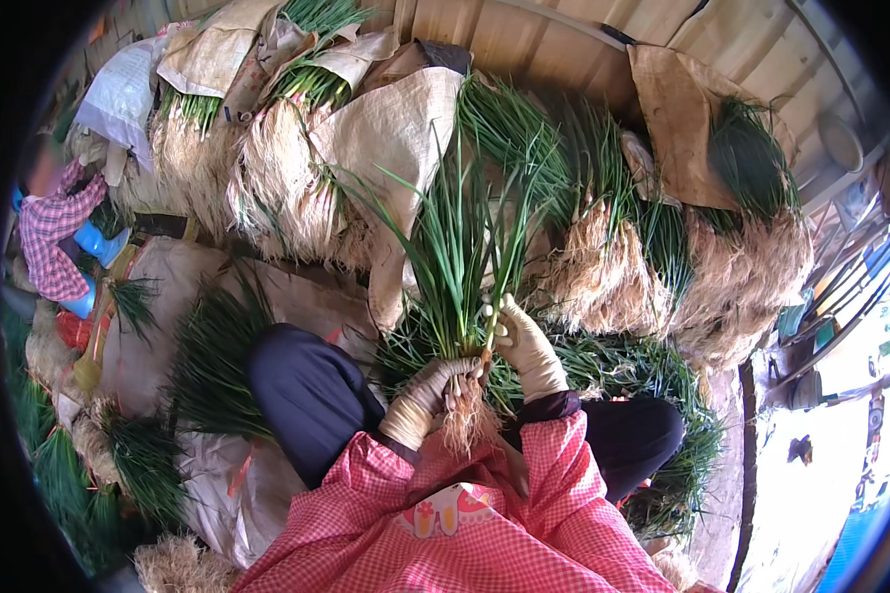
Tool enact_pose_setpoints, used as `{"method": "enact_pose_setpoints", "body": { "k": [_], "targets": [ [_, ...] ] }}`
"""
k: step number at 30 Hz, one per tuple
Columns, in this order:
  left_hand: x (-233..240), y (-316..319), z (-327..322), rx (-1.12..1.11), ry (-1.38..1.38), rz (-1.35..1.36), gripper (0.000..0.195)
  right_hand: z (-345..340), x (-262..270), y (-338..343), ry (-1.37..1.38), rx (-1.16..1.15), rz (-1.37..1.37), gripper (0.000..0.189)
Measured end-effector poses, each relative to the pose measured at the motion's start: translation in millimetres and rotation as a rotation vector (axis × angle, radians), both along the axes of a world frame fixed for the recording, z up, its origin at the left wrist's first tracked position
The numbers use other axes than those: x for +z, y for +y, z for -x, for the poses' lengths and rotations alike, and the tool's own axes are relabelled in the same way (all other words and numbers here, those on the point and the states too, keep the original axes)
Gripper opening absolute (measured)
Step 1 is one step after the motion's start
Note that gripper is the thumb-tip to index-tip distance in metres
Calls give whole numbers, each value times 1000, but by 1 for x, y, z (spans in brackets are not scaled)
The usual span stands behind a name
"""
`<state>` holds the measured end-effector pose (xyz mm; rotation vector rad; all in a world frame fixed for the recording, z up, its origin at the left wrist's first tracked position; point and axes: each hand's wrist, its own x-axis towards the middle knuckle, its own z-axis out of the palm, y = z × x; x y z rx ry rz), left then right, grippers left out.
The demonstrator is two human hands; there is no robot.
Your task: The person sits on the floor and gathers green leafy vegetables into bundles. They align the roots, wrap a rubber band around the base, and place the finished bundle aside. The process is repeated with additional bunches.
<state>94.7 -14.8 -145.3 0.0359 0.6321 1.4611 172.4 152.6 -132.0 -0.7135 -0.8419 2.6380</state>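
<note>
My left hand [432, 387], in a pale glove, grips a bunch of green onions [449, 274] near its base, above my lap. The long green leaves fan away from me, and a tangle of pale brown roots [471, 415] hangs toward my apron. Just right of the bunch, my right hand [525, 347], gloved too, pinches a single stalk [498, 322] between thumb and fingers. This stalk's brownish lower end lies close to the left hand. Loose green leaves and trimmings [630, 370] lie beyond and to the right of my hands.
Rooted onion bundles [601, 259] line the corrugated wall [549, 37], partly under woven sacks [393, 118]. More cut-looking greens [219, 363] lie beside my left knee on pale sheeting [156, 319]. At far left sits another person [55, 230] in a checked shirt and blue boots.
</note>
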Motion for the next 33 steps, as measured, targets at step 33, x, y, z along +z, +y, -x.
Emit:
{"method": "enact_pose_setpoints", "body": {
  "k": [33],
  "targets": [
    [14,28,-7,202,-183,-194,20,25,59,151,-1009,526,-1742,42]
  ]
}}
